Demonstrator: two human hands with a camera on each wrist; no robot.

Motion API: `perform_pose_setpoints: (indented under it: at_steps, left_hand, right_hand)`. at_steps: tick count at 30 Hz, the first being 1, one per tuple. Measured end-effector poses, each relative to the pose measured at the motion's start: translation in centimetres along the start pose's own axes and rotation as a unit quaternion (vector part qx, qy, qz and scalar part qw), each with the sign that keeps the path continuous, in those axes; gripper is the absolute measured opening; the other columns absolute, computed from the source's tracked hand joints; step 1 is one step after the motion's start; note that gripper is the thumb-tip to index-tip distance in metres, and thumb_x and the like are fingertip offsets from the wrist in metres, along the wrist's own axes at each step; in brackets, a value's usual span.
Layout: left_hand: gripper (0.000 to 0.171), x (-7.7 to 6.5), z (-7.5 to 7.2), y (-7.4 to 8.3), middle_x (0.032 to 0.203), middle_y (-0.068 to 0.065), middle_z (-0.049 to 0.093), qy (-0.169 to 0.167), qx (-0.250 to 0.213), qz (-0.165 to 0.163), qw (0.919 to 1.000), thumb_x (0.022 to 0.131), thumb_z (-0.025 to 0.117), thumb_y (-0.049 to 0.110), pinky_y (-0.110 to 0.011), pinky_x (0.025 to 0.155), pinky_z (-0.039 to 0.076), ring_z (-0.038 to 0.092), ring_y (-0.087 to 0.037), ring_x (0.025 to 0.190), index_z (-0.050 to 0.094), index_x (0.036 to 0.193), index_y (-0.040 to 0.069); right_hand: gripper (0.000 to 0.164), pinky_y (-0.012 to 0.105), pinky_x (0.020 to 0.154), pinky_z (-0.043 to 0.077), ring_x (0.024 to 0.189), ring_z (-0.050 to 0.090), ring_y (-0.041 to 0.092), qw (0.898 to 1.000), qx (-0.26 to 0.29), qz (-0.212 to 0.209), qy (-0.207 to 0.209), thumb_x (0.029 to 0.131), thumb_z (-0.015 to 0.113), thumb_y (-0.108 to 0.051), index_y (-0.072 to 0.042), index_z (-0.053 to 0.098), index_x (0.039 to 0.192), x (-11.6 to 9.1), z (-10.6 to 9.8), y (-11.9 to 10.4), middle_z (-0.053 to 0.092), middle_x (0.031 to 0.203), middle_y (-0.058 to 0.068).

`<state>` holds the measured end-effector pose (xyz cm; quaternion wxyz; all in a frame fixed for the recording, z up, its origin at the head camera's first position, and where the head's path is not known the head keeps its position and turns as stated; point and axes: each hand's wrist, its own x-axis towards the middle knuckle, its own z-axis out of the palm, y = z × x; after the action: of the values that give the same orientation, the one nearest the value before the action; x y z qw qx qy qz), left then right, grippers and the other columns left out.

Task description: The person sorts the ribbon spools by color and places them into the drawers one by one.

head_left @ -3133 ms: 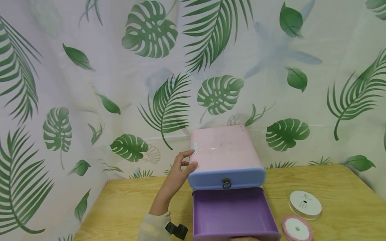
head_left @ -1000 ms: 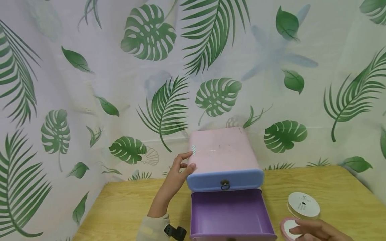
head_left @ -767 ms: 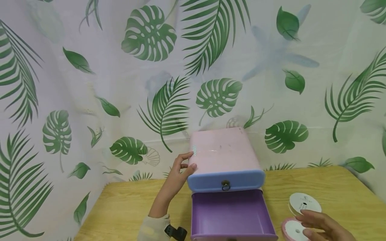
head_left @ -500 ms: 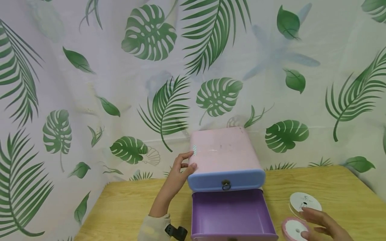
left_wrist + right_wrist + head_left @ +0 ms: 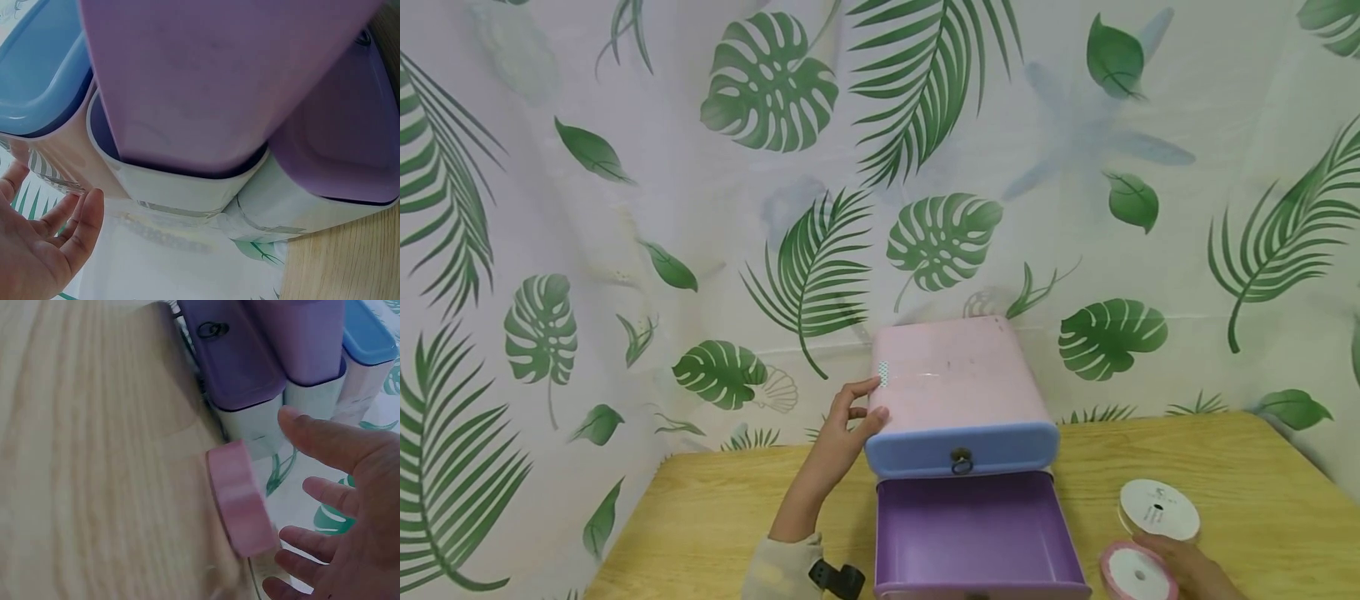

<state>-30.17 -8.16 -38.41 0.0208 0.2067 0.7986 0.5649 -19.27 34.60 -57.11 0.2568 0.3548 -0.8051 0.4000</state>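
A small drawer cabinet with a pink top [image 5: 955,367] stands on the table, its upper drawer with a blue front [image 5: 1007,450] closed. Below that, the purple drawer [image 5: 977,537] is pulled out, and nothing lies in the part of it I see. My left hand [image 5: 831,446] touches the cabinet's left side, thumb at the top edge and fingers loosely bent. On the right, my right hand [image 5: 1195,567] is beside a pink-edged ribbon spool [image 5: 1122,575]. In the right wrist view its fingers are spread, fingertips right by the spool's pink ribbon [image 5: 240,500].
A white spool [image 5: 1176,508] lies just behind the pink one on the wooden table [image 5: 722,508]. Another closed purple drawer [image 5: 350,125] sits lowest in the cabinet, seen from the left wrist. Behind stands a leaf-print curtain [image 5: 760,250].
My right hand has left the purple drawer's front edge and moved right, over the spools, then down to the pink one's right side. The left hand has stayed on the cabinet.
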Motion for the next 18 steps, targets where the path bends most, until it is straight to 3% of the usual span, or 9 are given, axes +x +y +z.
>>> perform_pose_setpoints:
  at_steps: [1, 4, 6, 10, 13, 18]
  left_hand:
    - [0.052, 0.0, 0.0, 0.0, 0.15, -0.004, 0.031, 0.0, 0.0, 0.0, 1.0, 0.094, 0.056, 0.036, -0.036, 0.084, 0.047, 0.044, -0.027, 0.118, 0.041, 0.143, 0.028]
    - [0.051, 0.0, 0.0, -0.1, 0.15, -0.004, 0.031, 0.0, 0.0, 0.0, 1.0, 0.094, 0.056, 0.036, -0.035, 0.083, 0.047, 0.044, -0.027, 0.118, 0.041, 0.143, 0.027]
    - [0.051, 0.0, 0.0, -0.1, 0.15, -0.004, 0.031, 0.0, 0.002, 0.0, 1.0, 0.094, 0.055, 0.036, -0.035, 0.083, 0.047, 0.044, -0.027, 0.117, 0.041, 0.143, 0.027]
    - [0.051, 0.1, 0.0, 0.0, 0.149, -0.006, 0.032, 0.001, 0.0, 0.003, 1.0, 0.094, 0.056, 0.036, -0.035, 0.082, 0.048, 0.044, -0.026, 0.117, 0.042, 0.143, 0.026]
    - [0.051, 0.1, 0.0, -0.1, 0.148, -0.006, 0.032, 0.001, -0.002, 0.001, 1.0, 0.094, 0.056, 0.036, -0.034, 0.081, 0.048, 0.044, -0.026, 0.117, 0.042, 0.142, 0.026]
    - [0.051, 0.1, 0.0, -0.1, 0.149, -0.006, 0.031, -0.001, -0.006, 0.0, 1.0, 0.094, 0.056, 0.036, -0.033, 0.08, 0.047, 0.043, -0.026, 0.117, 0.042, 0.142, 0.027]
  right_hand:
    - [0.08, 0.002, 0.091, 0.025, 0.126, 0.032, -0.018, 1.0, -0.008, -0.019, 0.012, 0.075, 0.074, -0.004, -0.029, 0.042, 0.145, -0.1, 0.2, 0.1, 0.035, 0.143, -0.032]
    - [0.095, -0.001, 0.087, 0.025, 0.12, 0.03, -0.021, 0.998, -0.033, 0.043, 0.027, 0.052, 0.085, -0.004, -0.023, 0.049, 0.138, -0.6, 0.5, -0.8, 0.037, 0.137, -0.035]
    - [0.099, 0.0, 0.089, 0.024, 0.12, 0.029, -0.022, 0.998, -0.039, 0.046, 0.025, 0.047, 0.087, -0.004, -0.021, 0.05, 0.137, -0.5, 0.6, -1.0, 0.036, 0.136, -0.035]
    - [0.093, 0.003, 0.092, 0.023, 0.124, 0.026, -0.022, 0.999, -0.034, 0.024, -0.002, 0.054, 0.086, -0.009, -0.026, 0.048, 0.137, -0.3, 0.6, -0.4, 0.037, 0.137, -0.034]
    - [0.089, 0.008, 0.085, 0.033, 0.118, 0.033, -0.021, 0.998, -0.034, 0.049, -0.03, 0.058, 0.083, -0.006, -0.032, 0.048, 0.135, -0.3, 0.5, 0.0, 0.04, 0.132, -0.036]
    - [0.086, 0.013, 0.07, 0.039, 0.106, 0.041, -0.019, 0.99, -0.086, 0.091, -0.06, 0.057, 0.083, -0.009, -0.039, 0.049, 0.13, -0.3, 0.4, 0.1, 0.042, 0.124, -0.038]
